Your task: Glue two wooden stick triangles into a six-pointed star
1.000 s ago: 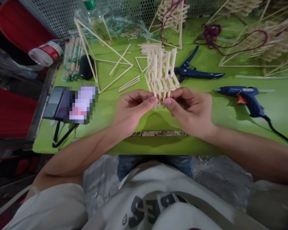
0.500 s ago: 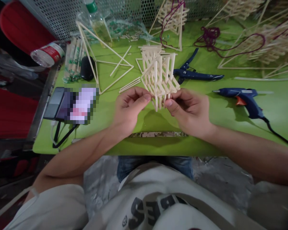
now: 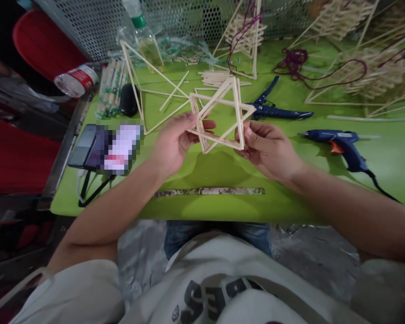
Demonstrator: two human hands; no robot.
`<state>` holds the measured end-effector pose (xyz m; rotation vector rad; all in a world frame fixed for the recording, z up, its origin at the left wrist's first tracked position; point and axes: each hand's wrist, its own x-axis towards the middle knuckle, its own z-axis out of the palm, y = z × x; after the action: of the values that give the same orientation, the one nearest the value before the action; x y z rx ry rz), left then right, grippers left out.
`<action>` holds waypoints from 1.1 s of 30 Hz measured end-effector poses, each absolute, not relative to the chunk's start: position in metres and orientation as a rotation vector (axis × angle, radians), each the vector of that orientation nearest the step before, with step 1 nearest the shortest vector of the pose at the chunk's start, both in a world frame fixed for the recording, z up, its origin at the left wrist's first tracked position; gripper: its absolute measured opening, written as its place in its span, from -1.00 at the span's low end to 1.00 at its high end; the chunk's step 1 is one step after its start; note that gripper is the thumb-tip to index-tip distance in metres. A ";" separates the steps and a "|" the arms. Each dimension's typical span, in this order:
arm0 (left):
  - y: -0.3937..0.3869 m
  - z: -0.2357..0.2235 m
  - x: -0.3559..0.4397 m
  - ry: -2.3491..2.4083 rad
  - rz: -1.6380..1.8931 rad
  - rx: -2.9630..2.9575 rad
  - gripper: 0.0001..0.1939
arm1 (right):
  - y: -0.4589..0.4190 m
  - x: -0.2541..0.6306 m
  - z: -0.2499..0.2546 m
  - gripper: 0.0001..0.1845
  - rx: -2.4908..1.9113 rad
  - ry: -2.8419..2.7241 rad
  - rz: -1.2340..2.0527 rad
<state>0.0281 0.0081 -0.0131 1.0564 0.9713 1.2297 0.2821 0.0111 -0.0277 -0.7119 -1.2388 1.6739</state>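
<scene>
Between my hands, above the green table (image 3: pixel 290 148), is a star-shaped frame (image 3: pixel 219 96) built from stacked thin wooden sticks. Its open middle faces me, and the table shows through it. My left hand (image 3: pixel 177 141) grips its left side, with the thumb on the outer sticks and some fingers reaching behind. My right hand (image 3: pixel 268 146) pinches its lower right corner between thumb and fingers. Just behind the frame lie a pile of loose sticks (image 3: pixel 216 78) and blue cutting pliers (image 3: pixel 281 111).
A blue glue gun (image 3: pixel 340 140) with a black cord lies at the right. Wooden frames (image 3: pixel 364 74) with purple string (image 3: pixel 292 60) stand at the back right. On the left are a phone (image 3: pixel 121 148), a black mouse (image 3: pixel 128 100), wrapped sticks (image 3: pixel 111 85) and bottles (image 3: pixel 146 42).
The stick frame has been turned from a side view of its stacked layers so that its star outline faces me. My left hand has shifted its hold farther up the left side.
</scene>
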 end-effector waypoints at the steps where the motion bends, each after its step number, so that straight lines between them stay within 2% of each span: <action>1: 0.008 -0.013 0.028 0.975 1.235 1.041 -0.58 | 0.013 0.283 -0.029 -0.43 -0.744 -1.236 1.663; 5: 0.010 -0.015 0.026 0.993 1.242 1.025 -0.54 | 0.020 0.290 -0.035 -0.38 -0.843 -1.290 1.554; 9: 0.011 -0.015 0.026 0.973 1.233 1.037 -0.60 | 0.019 0.294 -0.034 -0.34 -0.885 -1.428 1.430; 14: 0.009 -0.013 0.026 0.954 1.211 1.026 -0.66 | 0.013 0.293 -0.028 -0.46 -1.019 -1.532 1.340; 19: 0.009 -0.012 0.025 0.998 1.171 1.014 -0.49 | 0.010 0.291 -0.026 -0.62 -1.132 -1.499 1.278; 25: 0.007 -0.010 0.025 0.967 1.180 1.002 -0.66 | 0.009 0.288 -0.025 -0.69 -1.174 -1.486 1.256; 28: 0.011 -0.019 0.021 1.084 1.254 1.161 -0.66 | 0.008 0.288 -0.025 -0.70 -1.171 -1.484 1.217; 33: 0.019 -0.028 0.010 1.218 1.600 1.844 -0.61 | 0.005 0.288 -0.025 -0.75 -1.153 -1.563 0.959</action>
<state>0.0099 0.0192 -0.0279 1.8439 1.2184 1.6004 0.2880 0.0045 -0.0249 -1.1534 -1.5633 0.9590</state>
